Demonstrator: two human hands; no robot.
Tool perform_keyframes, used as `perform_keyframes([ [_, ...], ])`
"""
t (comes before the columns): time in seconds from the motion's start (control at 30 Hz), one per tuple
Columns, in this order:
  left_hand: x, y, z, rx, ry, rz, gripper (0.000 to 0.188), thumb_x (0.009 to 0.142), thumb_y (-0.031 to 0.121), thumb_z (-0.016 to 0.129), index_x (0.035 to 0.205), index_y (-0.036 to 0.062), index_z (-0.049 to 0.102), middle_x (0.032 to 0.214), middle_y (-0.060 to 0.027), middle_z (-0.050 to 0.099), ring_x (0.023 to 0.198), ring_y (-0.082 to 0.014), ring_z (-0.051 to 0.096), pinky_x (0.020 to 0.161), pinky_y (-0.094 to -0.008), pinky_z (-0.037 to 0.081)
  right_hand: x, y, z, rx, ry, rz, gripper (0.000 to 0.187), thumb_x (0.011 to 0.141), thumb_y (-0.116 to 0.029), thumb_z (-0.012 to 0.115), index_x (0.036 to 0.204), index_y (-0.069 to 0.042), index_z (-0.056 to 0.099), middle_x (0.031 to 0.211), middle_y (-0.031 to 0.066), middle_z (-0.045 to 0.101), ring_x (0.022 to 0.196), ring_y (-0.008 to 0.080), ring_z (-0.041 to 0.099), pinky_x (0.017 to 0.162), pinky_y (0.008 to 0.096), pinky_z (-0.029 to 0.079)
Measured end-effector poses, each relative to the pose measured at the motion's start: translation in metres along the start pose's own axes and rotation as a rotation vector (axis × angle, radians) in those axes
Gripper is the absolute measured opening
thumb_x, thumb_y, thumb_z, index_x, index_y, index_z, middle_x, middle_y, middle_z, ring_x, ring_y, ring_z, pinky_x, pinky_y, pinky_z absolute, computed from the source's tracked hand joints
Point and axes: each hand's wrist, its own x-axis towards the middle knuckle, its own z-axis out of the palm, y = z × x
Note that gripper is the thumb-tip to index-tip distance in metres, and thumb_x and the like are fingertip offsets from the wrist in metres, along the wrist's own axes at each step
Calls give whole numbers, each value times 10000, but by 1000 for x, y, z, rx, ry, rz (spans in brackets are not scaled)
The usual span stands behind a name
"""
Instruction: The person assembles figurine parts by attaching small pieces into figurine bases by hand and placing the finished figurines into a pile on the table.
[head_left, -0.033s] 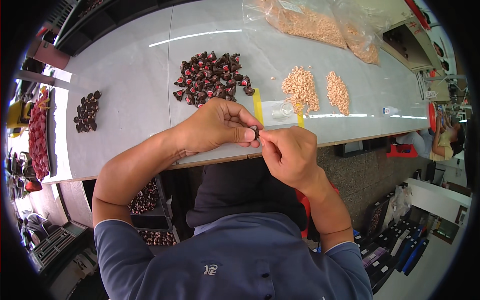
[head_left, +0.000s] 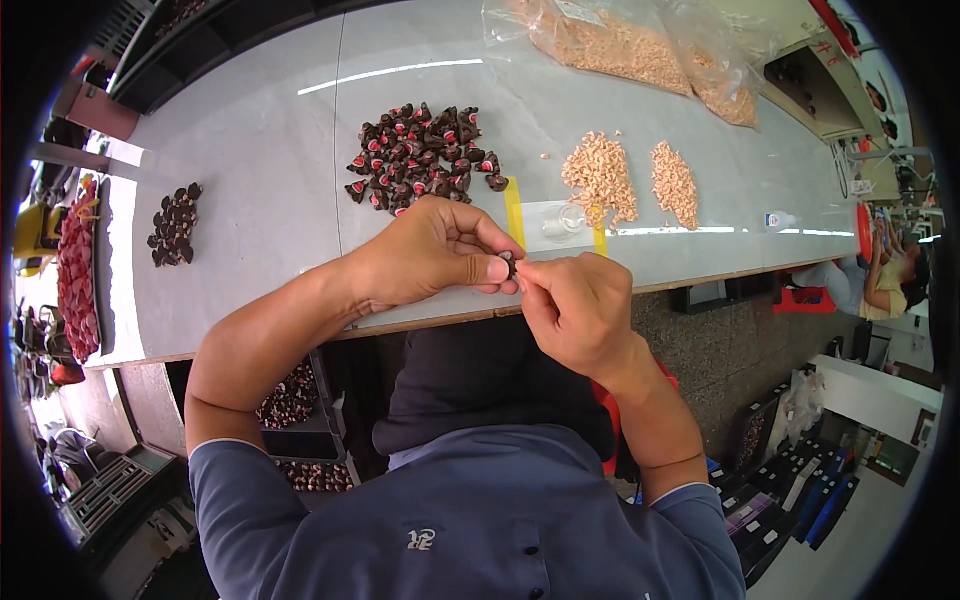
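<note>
Between the thumb and fingers of my left hand [head_left: 425, 255] is a small dark brown piece [head_left: 509, 265], held just above the table's near edge. My right hand [head_left: 585, 310] meets it from the other side, thumb and forefinger pinched together at the piece; what lies in that pinch is too small to make out. Beyond my left hand lies a heap of dark brown moulded pieces with red and white patches [head_left: 420, 155]. Two piles of small pale pieces, a larger one [head_left: 600, 178] and a smaller one [head_left: 674, 187], lie to the right.
A small clear glass jar [head_left: 568, 221] stands between yellow tape strips [head_left: 515, 212]. Clear bags of pale pieces [head_left: 620, 50] lie at the back. A small dark group [head_left: 174, 224] and a tray of red pieces [head_left: 80, 270] are leftward. A white-capped bottle [head_left: 780, 221] is at right.
</note>
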Motion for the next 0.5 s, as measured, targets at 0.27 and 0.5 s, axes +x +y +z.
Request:
perform_keyframes([
  [0.27,1,4,3,27,-10,14,213,911,7,734,1115,-31,686,1144,-193,728,979,-220,743,840,-301,609,-10,13,-38,137,161,403,66,919,-11,705,979,10,685,768,19,678,651,56,574,593,211,431],
  [0.5,-1,1,0,3,-10,-2,194,896,5,752,1074,-26,683,1148,-206,728,974,-225,744,848,-310,607,-45,73,-86,21,342,753,80,987,-48,631,1020,22,650,705,-43,559,650,10,463,580,208,359],
])
